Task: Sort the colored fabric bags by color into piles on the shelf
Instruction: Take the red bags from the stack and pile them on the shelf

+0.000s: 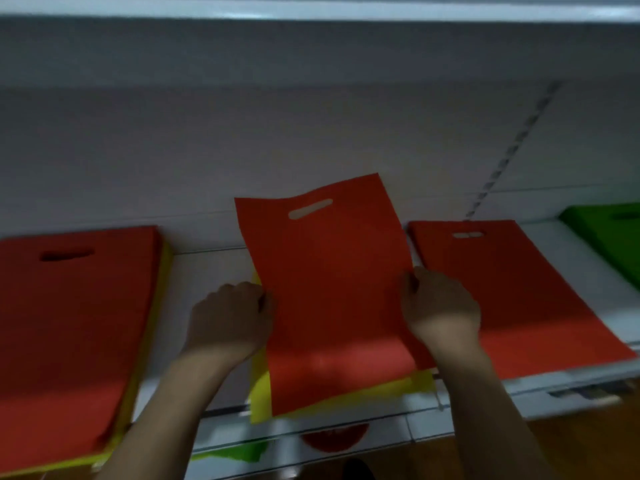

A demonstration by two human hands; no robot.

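While both hands pinch its side edges, left hand (230, 318) and right hand (440, 306) | flat red fabric bag with cut-out handle (332, 289) over yellow bags (259, 393) on white shelf (207, 268) | looks light, floppy; edge grip keeps it flat

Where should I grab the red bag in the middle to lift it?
Pinch the red bag at its two long side edges, one from each side, as the left hand and right hand do. It is thin and floppy, so probably two grips keep it flat.
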